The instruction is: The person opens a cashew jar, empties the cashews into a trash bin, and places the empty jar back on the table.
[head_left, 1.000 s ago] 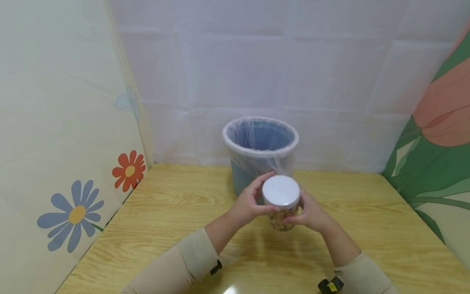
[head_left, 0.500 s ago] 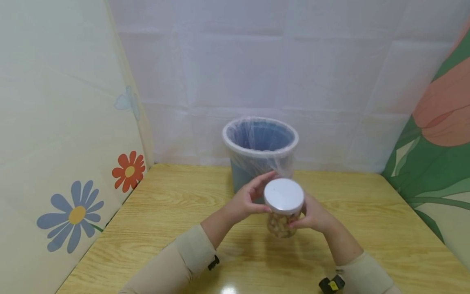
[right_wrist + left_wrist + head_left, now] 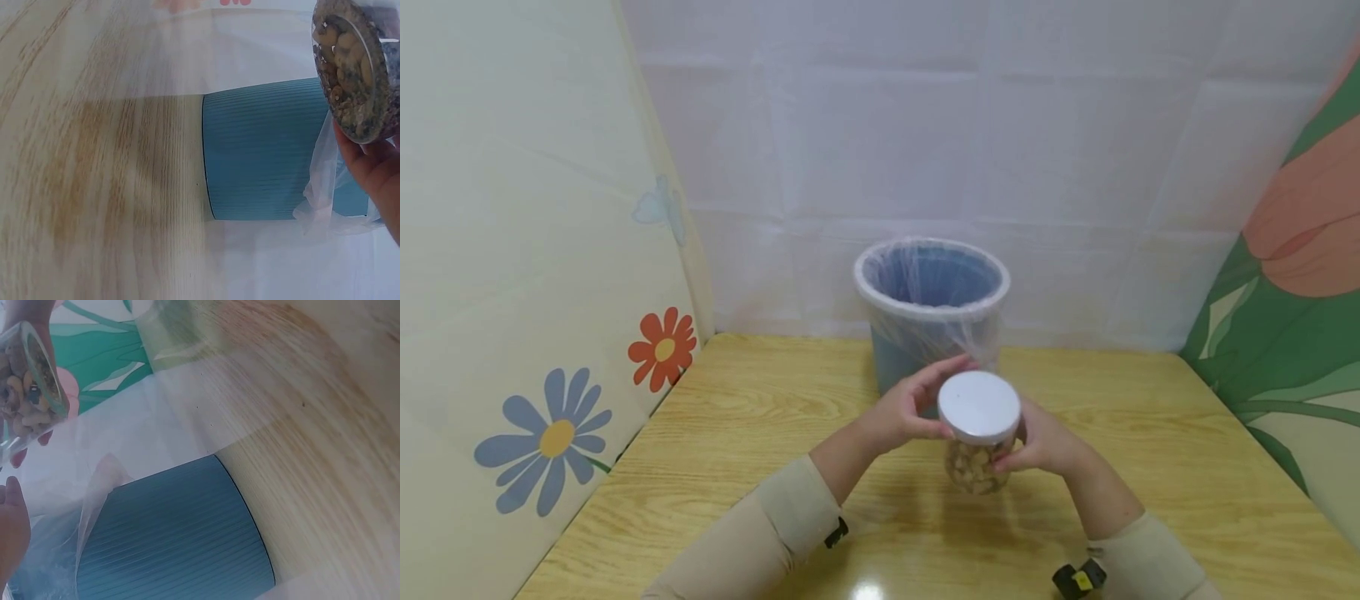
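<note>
Have brought the clear nut jar [image 3: 972, 465] slightly lower in the head view than a second ago, shifting it, with its white lid [image 3: 980, 405], toward 6 o'clock and a little farther from the blue wastebasket [image 3: 895, 354]. Have also drawn the thumb of the left hand [image 3: 904, 417] back from the front of the lid to about its 8 o'clock edge.

Grip the jar with the right hand [image 3: 1051, 442] from 3 o'clock, clamping the thumb across the near side and the other fingers round behind. Curve the left fingers wide apart from 9 o'clock, with the forefinger reaching behind the lid toward 12 o'clock; cannot tell whether they press on it. Read this as leaving the weight mostly to the right hand, with a looser left.

Hold the jar roughly upright and off the wooden table [image 3: 760, 433], showing its base and the nuts [image 3: 347, 59] in the right wrist view. Keep the lid on, so judge the nuts enclosed. Find the wastebasket beyond, at 11 o'clock from the jar, with a plastic liner [image 3: 979, 335] folded over its rim; see nothing held above its mouth.
</note>
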### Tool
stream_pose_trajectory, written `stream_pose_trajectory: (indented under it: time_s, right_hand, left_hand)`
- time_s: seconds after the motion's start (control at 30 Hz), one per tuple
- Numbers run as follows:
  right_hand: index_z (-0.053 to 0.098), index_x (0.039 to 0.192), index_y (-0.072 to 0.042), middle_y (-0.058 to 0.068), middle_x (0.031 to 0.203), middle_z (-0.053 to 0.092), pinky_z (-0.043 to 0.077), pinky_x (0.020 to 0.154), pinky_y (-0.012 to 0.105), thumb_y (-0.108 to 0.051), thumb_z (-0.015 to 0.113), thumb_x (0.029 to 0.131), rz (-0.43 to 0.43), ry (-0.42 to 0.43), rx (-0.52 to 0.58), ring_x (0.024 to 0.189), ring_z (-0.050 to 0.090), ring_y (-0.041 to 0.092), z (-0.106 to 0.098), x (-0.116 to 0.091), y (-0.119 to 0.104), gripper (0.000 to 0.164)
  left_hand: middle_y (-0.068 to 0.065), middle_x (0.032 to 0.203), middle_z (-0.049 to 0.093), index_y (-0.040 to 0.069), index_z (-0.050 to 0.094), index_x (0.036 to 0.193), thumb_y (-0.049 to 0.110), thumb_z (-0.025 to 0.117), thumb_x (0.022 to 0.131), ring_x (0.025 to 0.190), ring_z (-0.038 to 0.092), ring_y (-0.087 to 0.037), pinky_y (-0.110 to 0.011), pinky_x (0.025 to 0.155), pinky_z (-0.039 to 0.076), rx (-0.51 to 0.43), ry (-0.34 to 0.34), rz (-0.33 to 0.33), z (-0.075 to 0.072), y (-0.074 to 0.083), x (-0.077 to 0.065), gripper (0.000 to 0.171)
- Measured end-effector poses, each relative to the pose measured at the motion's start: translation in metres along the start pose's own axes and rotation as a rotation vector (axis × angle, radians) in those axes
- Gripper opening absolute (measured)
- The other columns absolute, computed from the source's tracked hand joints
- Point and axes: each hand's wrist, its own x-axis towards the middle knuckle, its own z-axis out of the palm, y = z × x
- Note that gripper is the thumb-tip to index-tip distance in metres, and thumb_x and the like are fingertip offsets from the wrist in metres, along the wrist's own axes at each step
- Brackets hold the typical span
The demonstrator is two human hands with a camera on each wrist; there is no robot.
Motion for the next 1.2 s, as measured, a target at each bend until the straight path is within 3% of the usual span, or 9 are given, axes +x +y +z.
stream_pose_trajectory:
  time_s: [0.27,0.5,0.73,0.87,1.0,1.2]
  right_hand:
    - [0.028,0.134,0.005,0.003,0.129,0.045,0.036,0.098,0.030,0.005,0.077,0.062,0.040,0.010,-0.029,0.117,0.045,0.014,-0.001,0.000,0.001,0.087]
    - [0.029,0.133,0.007,-0.002,0.125,0.047,0.038,0.095,0.028,0.009,0.077,0.061,0.045,0.054,-0.074,0.114,0.046,0.011,0.000,0.001,0.001,0.086]
    - [0.029,0.138,-0.003,0.016,0.130,0.043,0.032,0.101,0.027,0.000,0.080,0.060,0.077,0.124,-0.145,0.119,0.042,0.014,0.002,0.003,0.001,0.093]
    - [0.029,0.138,-0.004,0.014,0.131,0.043,0.032,0.102,0.033,-0.002,0.081,0.062,0.109,0.162,-0.151,0.119,0.043,0.014,0.003,0.005,0.002,0.093]
    - [0.029,0.138,-0.002,0.015,0.130,0.045,0.032,0.100,0.047,-0.003,0.081,0.062,0.139,0.191,-0.148,0.117,0.045,0.014,0.004,0.006,0.002,0.091]
    - [0.030,0.136,0.000,0.017,0.129,0.045,0.033,0.097,0.055,-0.004,0.081,0.063,0.154,0.226,-0.163,0.116,0.046,0.023,0.007,0.007,0.002,0.090]
  left_hand:
    - [-0.015,0.145,0.029,0.005,0.023,0.144,0.042,0.075,0.070,0.130,0.034,-0.022,-0.038,0.105,0.029,0.018,0.020,-0.072,0.003,0.001,0.000,0.098]
    - [-0.017,0.140,0.036,0.004,0.025,0.143,0.039,0.077,0.069,0.127,0.037,-0.021,-0.037,0.105,0.029,0.016,0.045,-0.085,0.005,0.003,0.002,0.097]
    - [-0.012,0.135,0.043,0.008,0.030,0.142,-0.001,0.073,0.071,0.122,0.042,-0.020,-0.038,0.103,0.032,0.018,0.122,-0.104,0.008,0.004,0.003,0.084]
    - [-0.013,0.135,0.043,0.008,0.030,0.142,-0.004,0.073,0.070,0.120,0.044,-0.022,-0.038,0.101,0.034,0.034,0.184,-0.114,0.011,0.002,0.004,0.085]
    - [-0.016,0.134,0.042,0.005,0.029,0.141,-0.009,0.072,0.068,0.120,0.045,-0.025,-0.039,0.102,0.033,0.062,0.237,-0.116,0.015,0.004,0.004,0.087]
    - [-0.019,0.134,0.042,-0.001,0.030,0.139,-0.005,0.073,0.068,0.120,0.045,-0.027,-0.040,0.103,0.032,0.063,0.292,-0.115,0.022,0.022,0.004,0.084]
